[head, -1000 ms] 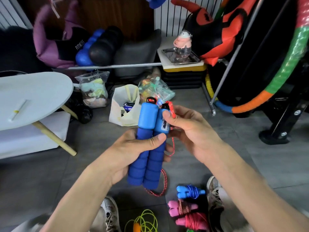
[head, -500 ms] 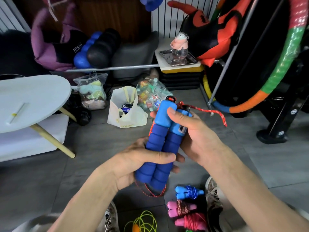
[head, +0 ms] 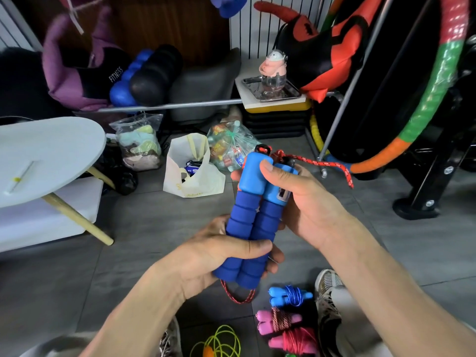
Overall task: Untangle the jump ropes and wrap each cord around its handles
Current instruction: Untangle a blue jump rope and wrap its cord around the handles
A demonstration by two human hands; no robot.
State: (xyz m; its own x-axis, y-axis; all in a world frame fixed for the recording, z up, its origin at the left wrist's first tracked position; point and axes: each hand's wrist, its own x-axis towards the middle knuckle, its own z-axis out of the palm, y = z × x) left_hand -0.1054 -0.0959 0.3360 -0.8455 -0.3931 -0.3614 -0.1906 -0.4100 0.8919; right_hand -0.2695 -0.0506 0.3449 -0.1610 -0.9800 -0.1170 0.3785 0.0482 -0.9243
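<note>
Two blue foam jump-rope handles (head: 251, 217) are held side by side, upright and tilted right. My left hand (head: 219, 256) grips their lower part. My right hand (head: 296, 199) holds the upper part, thumb across the light-blue top. A red speckled cord (head: 324, 164) runs from the handle tops out to the right, and a loop of it (head: 238, 297) hangs below the handles. On the floor lie wrapped ropes: a blue one (head: 289, 297), a pink one (head: 278, 322), a red-corded one (head: 296, 341), and a loose yellow-green cord (head: 221, 343).
A white oval table (head: 46, 155) with a wooden leg stands at the left. Plastic bags (head: 190, 173) sit on the grey floor ahead. A metal rack, a coloured hoop (head: 422, 112) and black equipment fill the right. My shoes (head: 327, 287) are near the wrapped ropes.
The handles tilted to the right and my left hand slid down them. My right hand moved onto the handle tops, and the red cord swung out to the right.
</note>
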